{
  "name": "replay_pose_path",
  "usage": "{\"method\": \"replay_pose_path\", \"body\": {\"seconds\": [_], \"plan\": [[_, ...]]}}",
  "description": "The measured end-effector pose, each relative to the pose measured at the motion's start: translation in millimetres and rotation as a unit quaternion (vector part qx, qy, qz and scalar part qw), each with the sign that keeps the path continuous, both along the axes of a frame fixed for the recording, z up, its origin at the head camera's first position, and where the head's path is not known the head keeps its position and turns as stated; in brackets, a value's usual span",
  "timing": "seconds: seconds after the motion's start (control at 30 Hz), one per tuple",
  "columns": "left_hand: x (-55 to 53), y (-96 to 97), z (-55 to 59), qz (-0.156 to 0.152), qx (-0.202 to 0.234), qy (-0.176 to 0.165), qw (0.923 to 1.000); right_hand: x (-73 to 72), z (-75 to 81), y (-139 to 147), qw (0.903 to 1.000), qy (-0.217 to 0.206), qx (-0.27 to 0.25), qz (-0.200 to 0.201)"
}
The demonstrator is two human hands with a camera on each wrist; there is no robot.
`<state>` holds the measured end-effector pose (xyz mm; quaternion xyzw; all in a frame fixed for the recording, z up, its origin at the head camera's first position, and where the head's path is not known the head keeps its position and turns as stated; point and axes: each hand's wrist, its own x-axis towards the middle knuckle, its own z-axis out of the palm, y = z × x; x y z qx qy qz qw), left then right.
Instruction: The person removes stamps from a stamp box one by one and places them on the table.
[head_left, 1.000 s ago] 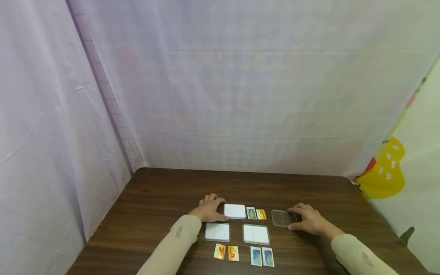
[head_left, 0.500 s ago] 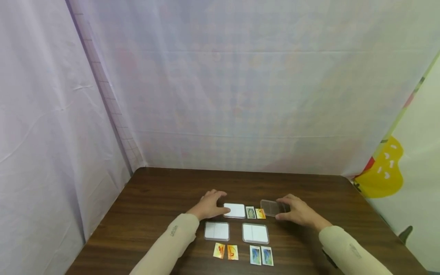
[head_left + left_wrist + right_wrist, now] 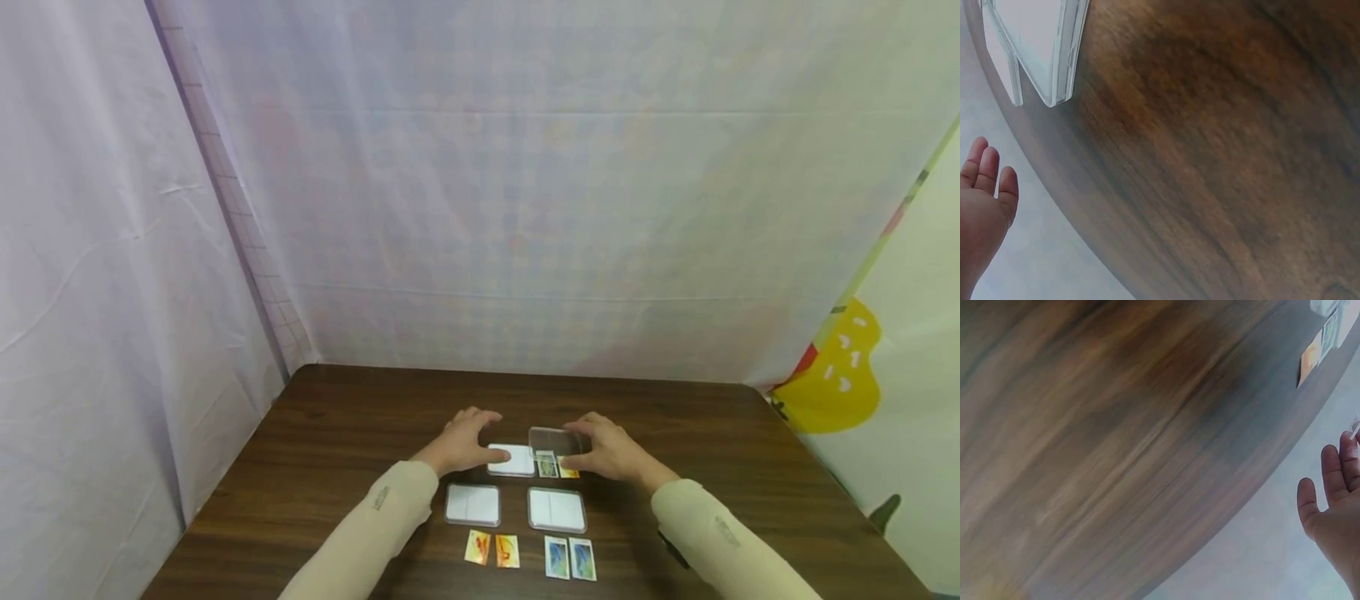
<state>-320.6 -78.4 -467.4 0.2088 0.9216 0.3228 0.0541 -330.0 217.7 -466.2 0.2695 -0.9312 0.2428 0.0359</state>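
Observation:
My right hand (image 3: 613,452) grips the edge of a clear plastic lid (image 3: 553,438) between thumb and fingers. The lid is over a grey-green stamp (image 3: 547,468) and partly over an orange stamp (image 3: 572,473). Just left of these lies a shallow clear case with a white insert (image 3: 512,467). My left hand (image 3: 459,446) is at that case's left side, thumb overlapping its edge, fingers spread apart. In the left wrist view the left hand's fingers (image 3: 988,169) look extended. The right wrist view shows a few right fingers (image 3: 1332,469), with the lid mostly outside the picture.
Two more white-filled clear cases lie nearer, a left one (image 3: 472,505) and a right one (image 3: 556,510). Below them are two orange stamps (image 3: 507,551) and two blue-green stamps (image 3: 582,559). The brown wooden table (image 3: 360,408) ends at a pale curtain (image 3: 510,208).
My right hand has carried the clear lid leftward from the right of the far stamps to over them. My left hand has shifted slightly away from me, its thumb now over the far case's edge.

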Motion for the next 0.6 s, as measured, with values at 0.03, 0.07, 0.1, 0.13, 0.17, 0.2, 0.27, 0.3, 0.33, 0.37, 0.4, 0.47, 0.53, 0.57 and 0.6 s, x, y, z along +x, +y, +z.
{"method": "replay_pose_path", "body": {"seconds": [0.03,0.07,0.1,0.13,0.17,0.2,0.27,0.3,0.33,0.37,0.4,0.47,0.53,0.57,0.6], "plan": [[0.6,0.3,0.1,0.000,0.001,-0.002,1.0000,0.4,0.4,-3.9,1.0000,-0.003,0.000,0.000],[1.1,0.5,0.1,0.001,0.001,-0.005,1.0000,0.6,0.8,-7.7,1.0000,-0.005,0.001,0.001],[1.5,0.7,0.2,0.001,0.003,-0.007,1.0000,0.7,1.2,-11.4,1.0000,-0.006,0.003,0.002],[2.0,0.9,0.3,0.001,0.003,-0.009,1.0000,0.8,1.4,-15.0,1.0000,-0.008,0.004,0.004],[2.3,1.1,0.2,0.001,0.004,-0.010,0.9999,1.0,1.7,-18.7,0.9999,-0.011,0.004,0.005],[2.6,1.2,0.2,0.001,0.003,-0.010,0.9999,1.4,2.0,-22.5,0.9999,-0.014,0.003,0.006],[3.0,1.3,-0.3,0.001,0.000,-0.009,1.0000,1.6,2.4,-29.1,0.9999,-0.009,0.007,0.011],[3.3,1.3,-0.5,0.002,-0.003,-0.009,1.0000,1.6,2.4,-32.4,0.9998,-0.009,0.009,0.013],[3.6,1.4,-0.7,0.002,-0.005,-0.009,0.9999,1.4,2.1,-35.4,0.9998,-0.010,0.010,0.013],[3.8,1.5,-0.8,0.002,-0.006,-0.008,0.9999,1.4,2.1,-38.2,0.9998,-0.010,0.011,0.013],[4.0,1.5,-0.9,0.002,-0.007,-0.007,0.9999,1.2,2.0,-40.7,0.9998,-0.011,0.014,0.013],[4.4,1.6,-0.9,0.000,-0.008,-0.005,1.0000,0.5,1.5,-45.3,0.9997,-0.015,0.017,0.012],[4.6,1.4,-0.8,-0.002,-0.011,0.000,0.9999,0.1,1.2,-48.9,0.9996,-0.018,0.017,0.015],[4.7,1.0,-0.8,-0.003,-0.013,0.001,0.9999,0.0,1.0,-50.5,0.9995,-0.020,0.016,0.017],[4.9,0.5,-0.8,-0.004,-0.015,0.001,0.9999,-0.2,0.6,-52.0,0.9995,-0.021,0.015,0.018]]}}
